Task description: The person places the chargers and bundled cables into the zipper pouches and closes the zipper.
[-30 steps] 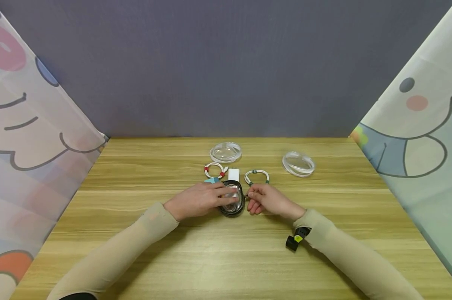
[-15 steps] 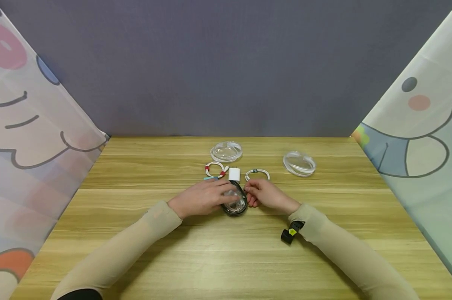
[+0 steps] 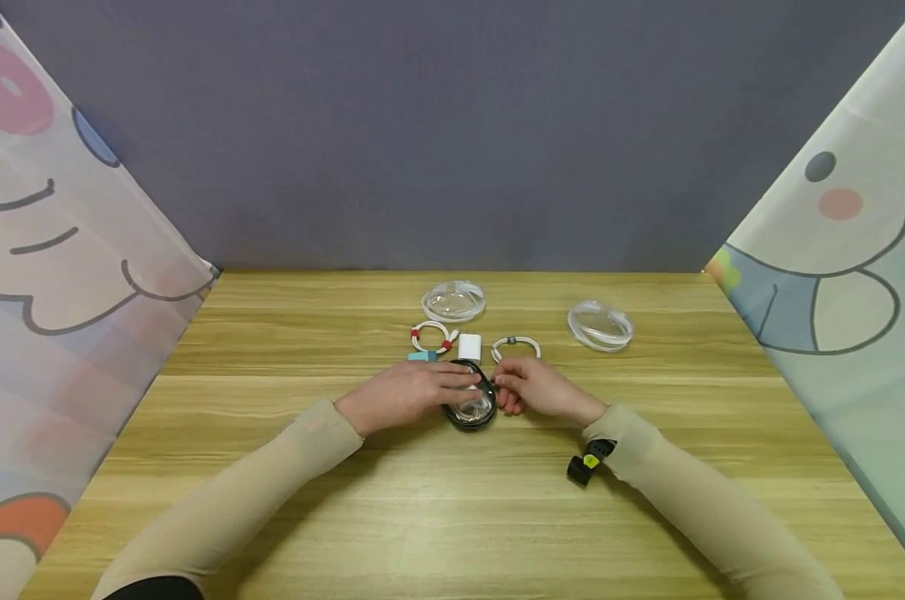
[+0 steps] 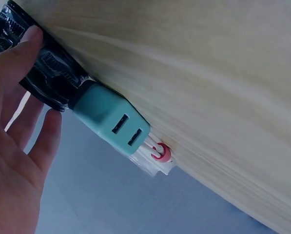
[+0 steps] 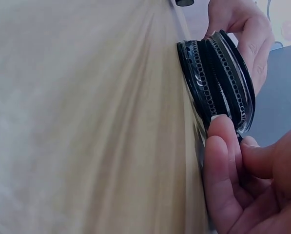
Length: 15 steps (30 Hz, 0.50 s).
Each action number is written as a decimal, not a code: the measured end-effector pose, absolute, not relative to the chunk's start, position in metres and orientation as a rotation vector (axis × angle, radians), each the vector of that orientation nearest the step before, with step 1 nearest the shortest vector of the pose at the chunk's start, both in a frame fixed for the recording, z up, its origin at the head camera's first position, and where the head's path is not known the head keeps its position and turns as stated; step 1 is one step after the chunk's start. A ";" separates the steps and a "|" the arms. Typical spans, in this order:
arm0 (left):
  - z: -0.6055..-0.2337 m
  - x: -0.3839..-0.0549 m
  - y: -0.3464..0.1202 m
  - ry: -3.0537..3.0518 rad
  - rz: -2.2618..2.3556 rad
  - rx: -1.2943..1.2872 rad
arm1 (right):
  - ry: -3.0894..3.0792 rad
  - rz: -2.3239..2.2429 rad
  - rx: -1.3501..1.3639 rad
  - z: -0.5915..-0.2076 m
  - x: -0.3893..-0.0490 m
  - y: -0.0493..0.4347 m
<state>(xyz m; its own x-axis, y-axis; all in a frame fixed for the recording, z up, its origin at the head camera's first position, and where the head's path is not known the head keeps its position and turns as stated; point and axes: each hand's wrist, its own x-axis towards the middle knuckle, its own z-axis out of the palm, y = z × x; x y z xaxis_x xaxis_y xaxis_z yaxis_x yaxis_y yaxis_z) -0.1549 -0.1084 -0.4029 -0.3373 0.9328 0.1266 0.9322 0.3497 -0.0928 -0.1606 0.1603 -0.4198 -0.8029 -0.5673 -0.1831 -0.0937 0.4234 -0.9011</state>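
Note:
A small oval zip case [image 3: 472, 414], clear on top with black edging, sits on the wooden table in the head view. My left hand [image 3: 407, 396] holds it from the left, fingers across its top. In the left wrist view the thumb [image 4: 32, 36] presses one side of the case, with the fingers on the other. At the case's right edge, my right hand [image 3: 538, 387] pinches the zipper pull [image 5: 240, 138] between thumb and forefinger. The zipper [image 5: 221, 87] runs round the case's side. What lies inside is hard to make out.
Beyond the case stand a teal charger [image 3: 422, 357] and a white charger [image 3: 469, 347]. Coiled white cables with red ties [image 3: 433, 337] and a green tie [image 3: 516, 342] lie nearby. Two clear round cases with white rims, one left [image 3: 453, 302] and one right [image 3: 600, 326], lie farther back.
My right hand has shifted slightly up along the case's right edge. The case has moved a little to the right under my left hand, which still holds it.

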 end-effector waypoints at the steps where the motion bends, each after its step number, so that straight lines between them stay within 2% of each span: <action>1: -0.402 -0.155 -0.108 -2.454 0.012 -1.703 | 2.222 -1.360 -0.561 -0.420 -0.160 0.161; 15: -0.401 -0.153 -0.108 -2.442 -0.009 -1.668 | 2.261 -1.331 -0.568 -0.418 -0.147 0.164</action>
